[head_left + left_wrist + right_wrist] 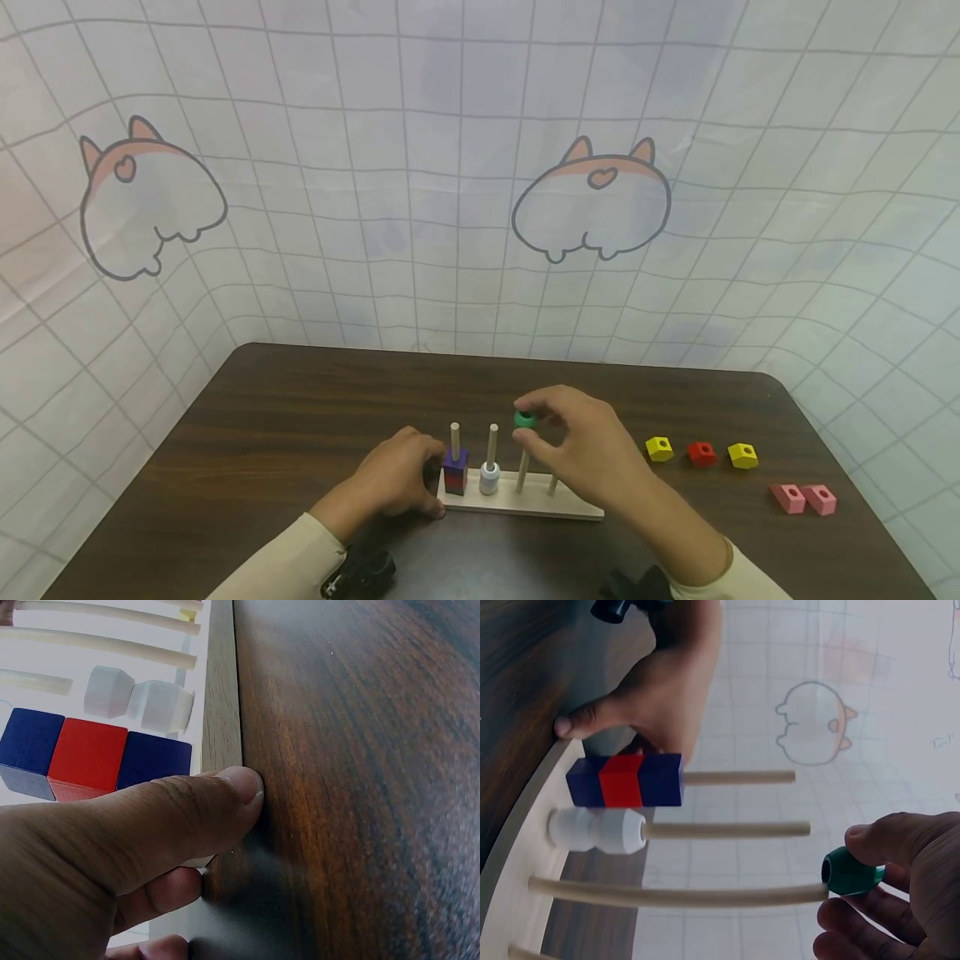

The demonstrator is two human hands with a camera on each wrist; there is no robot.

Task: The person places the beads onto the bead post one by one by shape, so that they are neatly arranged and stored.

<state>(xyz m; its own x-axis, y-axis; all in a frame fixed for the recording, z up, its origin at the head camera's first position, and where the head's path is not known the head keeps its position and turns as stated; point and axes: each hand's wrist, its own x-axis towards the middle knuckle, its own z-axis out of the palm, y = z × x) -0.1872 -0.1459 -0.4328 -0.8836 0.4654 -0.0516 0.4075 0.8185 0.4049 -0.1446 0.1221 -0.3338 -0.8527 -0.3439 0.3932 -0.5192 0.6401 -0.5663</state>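
At the left end of the pale wooden base [525, 497], my left hand [397, 472] grips the board, its thumb [240, 787] at the long edge. Blue, red and blue blocks [622, 781] are stacked on the peg nearest that hand. White beads [596, 830] sit on the second peg. My right hand [592, 442] pinches a green bead [851, 871] between thumb and fingers, at the tip of the third peg [682, 895]. Whether the tip is inside the bead's hole, I cannot tell. The fourth peg [552, 484] is bare.
To the right on the dark table [300, 400] lie two yellow blocks [660, 449] [742, 456] with a red block [702, 454] between them. Two pink blocks [789, 498] [820, 499] are nearer the right edge. A patterned white sheet [450, 208] hangs behind.
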